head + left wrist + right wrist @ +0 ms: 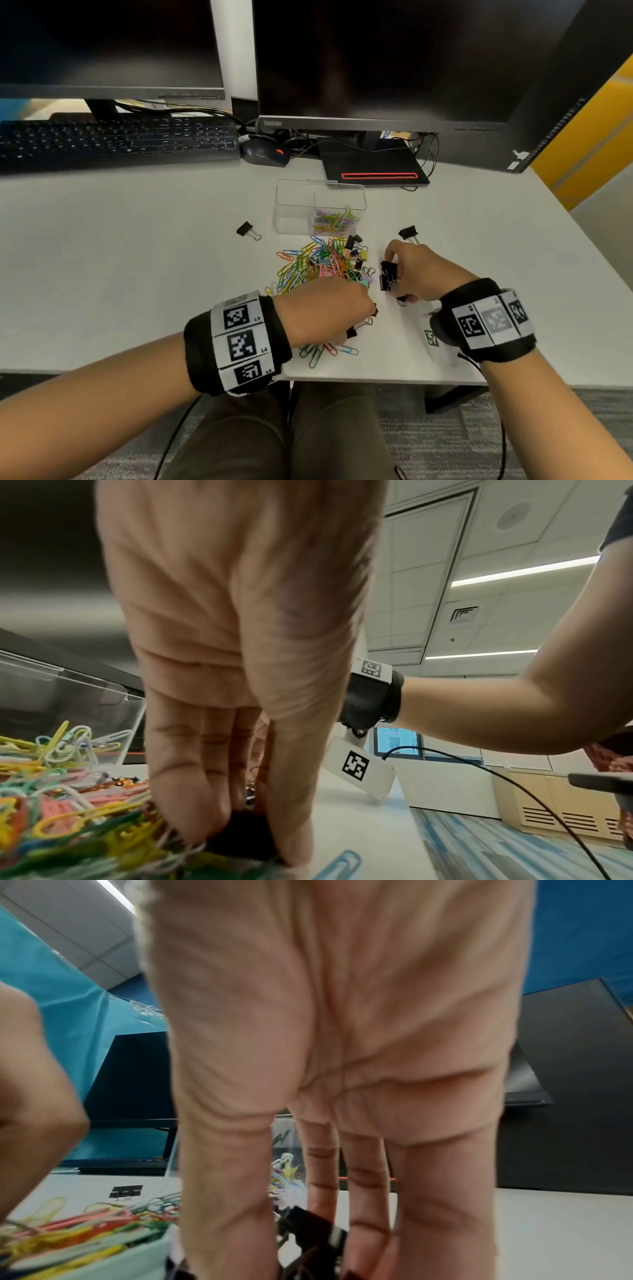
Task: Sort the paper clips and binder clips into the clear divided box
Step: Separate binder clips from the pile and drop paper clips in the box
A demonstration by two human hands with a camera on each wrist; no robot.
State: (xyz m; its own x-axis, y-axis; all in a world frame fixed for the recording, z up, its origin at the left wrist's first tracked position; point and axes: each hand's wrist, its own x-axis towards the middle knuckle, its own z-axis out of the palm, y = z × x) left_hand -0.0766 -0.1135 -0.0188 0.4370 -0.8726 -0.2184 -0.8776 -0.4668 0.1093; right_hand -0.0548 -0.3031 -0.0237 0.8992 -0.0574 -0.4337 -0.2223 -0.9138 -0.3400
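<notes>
A heap of coloured paper clips point(318, 263) mixed with black binder clips lies on the white desk in front of the clear divided box point(320, 205). The box's right compartment holds paper clips point(334, 221); its left one looks empty. My left hand point(329, 308) reaches into the near edge of the heap, and in the left wrist view its fingers point(192, 799) pinch a black binder clip point(243, 834). My right hand point(411, 270) grips a bunch of black binder clips point(388, 274), seen between its fingers point(322, 1223) in the right wrist view.
Single binder clips lie left of the box point(248, 231) and right of the heap point(409, 233). A few paper clips point(329, 351) lie near the desk's front edge. Behind stand a keyboard point(116, 140), a mouse point(263, 152) and a monitor base point(373, 166).
</notes>
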